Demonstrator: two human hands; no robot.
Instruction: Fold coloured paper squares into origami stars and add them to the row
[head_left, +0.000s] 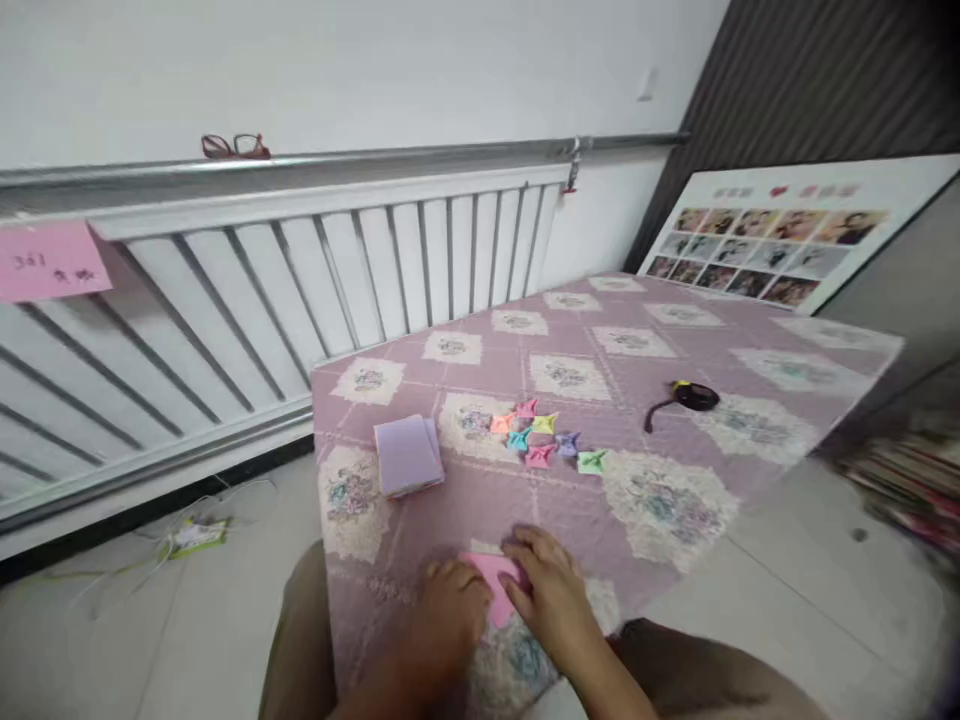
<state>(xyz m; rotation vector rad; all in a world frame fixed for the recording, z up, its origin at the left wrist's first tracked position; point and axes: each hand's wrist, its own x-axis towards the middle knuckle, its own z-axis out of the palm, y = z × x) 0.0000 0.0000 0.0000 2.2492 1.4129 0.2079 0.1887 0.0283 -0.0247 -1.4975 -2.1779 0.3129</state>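
A folded piece of pink origami paper (496, 583) lies on the near end of the table, pointed towards me. My left hand (454, 608) rests at its left side, fingers curled over the edge. At its right side, my right hand (551, 590) has thumb and forefinger on the paper, holding it against the cloth. Farther up is a group of several small folded paper pieces (539, 457) in pink, orange, yellow, teal, purple and green. Left of them sits a stack of square paper (409, 455) with a lilac sheet on top.
A patterned pink tablecloth (480, 510) covers the table. A dark object with a strap (696, 396) lies to the right. Behind stand a white radiator (420, 265), glasses (235, 147) on the pipe above, and a photo board (772, 240). My knees flank the table's near end.
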